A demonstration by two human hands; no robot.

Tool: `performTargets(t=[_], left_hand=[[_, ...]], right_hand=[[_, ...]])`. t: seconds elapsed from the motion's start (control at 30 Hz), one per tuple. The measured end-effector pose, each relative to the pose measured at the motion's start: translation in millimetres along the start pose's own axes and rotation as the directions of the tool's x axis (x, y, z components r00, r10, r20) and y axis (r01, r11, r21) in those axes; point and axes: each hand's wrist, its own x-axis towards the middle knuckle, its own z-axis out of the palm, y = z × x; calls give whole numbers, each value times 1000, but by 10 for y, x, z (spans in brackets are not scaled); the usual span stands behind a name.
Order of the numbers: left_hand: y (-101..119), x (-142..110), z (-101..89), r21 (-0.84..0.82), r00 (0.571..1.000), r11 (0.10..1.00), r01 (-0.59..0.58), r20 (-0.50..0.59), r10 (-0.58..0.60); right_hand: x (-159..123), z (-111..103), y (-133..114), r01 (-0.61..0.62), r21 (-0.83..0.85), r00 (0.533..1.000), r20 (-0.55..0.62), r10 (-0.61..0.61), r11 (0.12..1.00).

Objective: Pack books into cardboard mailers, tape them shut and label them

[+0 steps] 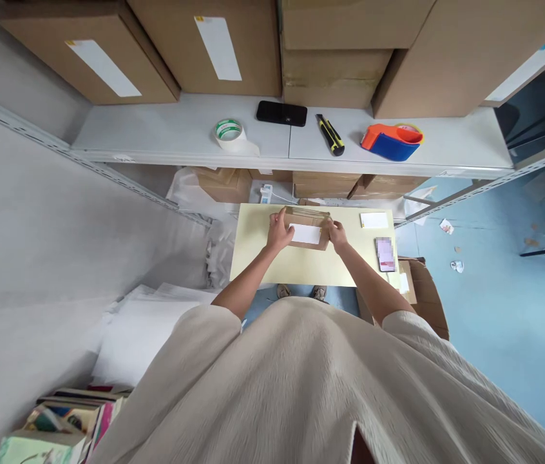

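Note:
Between my two hands is a small cardboard box (pixel 307 218), held over the pale yellow table (pixel 263 267). A blank-looking white label (pixel 305 234) lies on the face turned towards me. My left hand (pixel 279 232) grips the box's left end, its thumb at the label's edge. At the right end, the fingers of my right hand (pixel 337 234) are closed on the box's side. Clear tape shines along the far upper edge. Whether the box rests on the table or is lifted a little, I cannot tell.
On the table's right lie a white label sheet (pixel 373 220) and a lit phone (pixel 385 254). The shelf (pixel 166 129) above holds a tape roll (pixel 229 132), black phone (pixel 281 113), utility knife (pixel 330 135) and tape dispenser (pixel 392 142). An open carton (pixel 427 296) stands right of the table.

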Motion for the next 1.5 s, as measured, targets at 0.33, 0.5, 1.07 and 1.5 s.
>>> performTargets(t=[0.33,0.5,1.07,1.5], left_hand=[[-283,-586,65,161,997,987,-8,77,-4],[-289,-699,64,342,989,930,-137,104,107],[-423,-582,241,443,821,762,-472,535,197],[-72,-566,165,449,945,843,-298,263,194]], right_hand=[[-141,-12,271,51,-53,999,19,-50,997],[-347,-32,416,111,-172,994,18,-109,979],[-499,182,150,17,-567,975,-174,-139,824],[-421,-313,389,103,-397,991,-36,-128,912]])
